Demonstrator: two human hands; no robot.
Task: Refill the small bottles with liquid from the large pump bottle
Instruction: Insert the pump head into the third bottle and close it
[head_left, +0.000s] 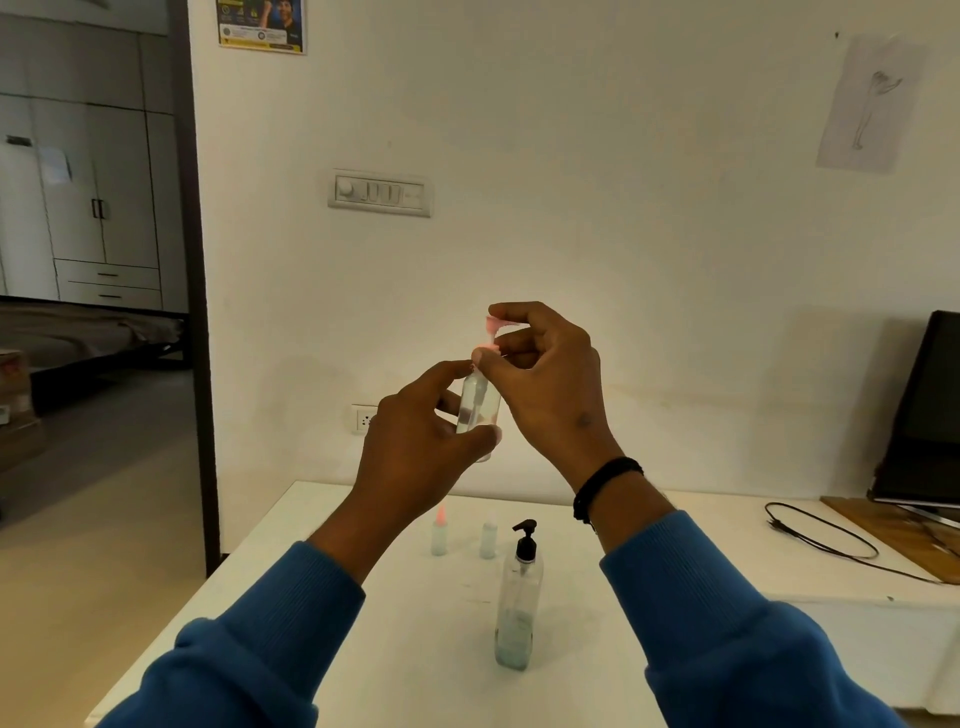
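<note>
Hands raised above the desk (322, 613): left hand (415, 441) has its grip curled round a small clear bottle (477, 408) held upright, right hand (550, 384) pinching its pink pump top (491, 326), while the large pump bottle (518, 603) stands on the near desk.

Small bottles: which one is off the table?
The clear small bottle with the pink pump top, held between both hands; the other two small bottles stand on the table.

Clear small bottle (477, 410) with pink pump top (491, 326) being held upright in air; two small bottles (439, 535) (488, 540) and large pump bottle (517, 597) standing on worktop (395, 623).
</note>
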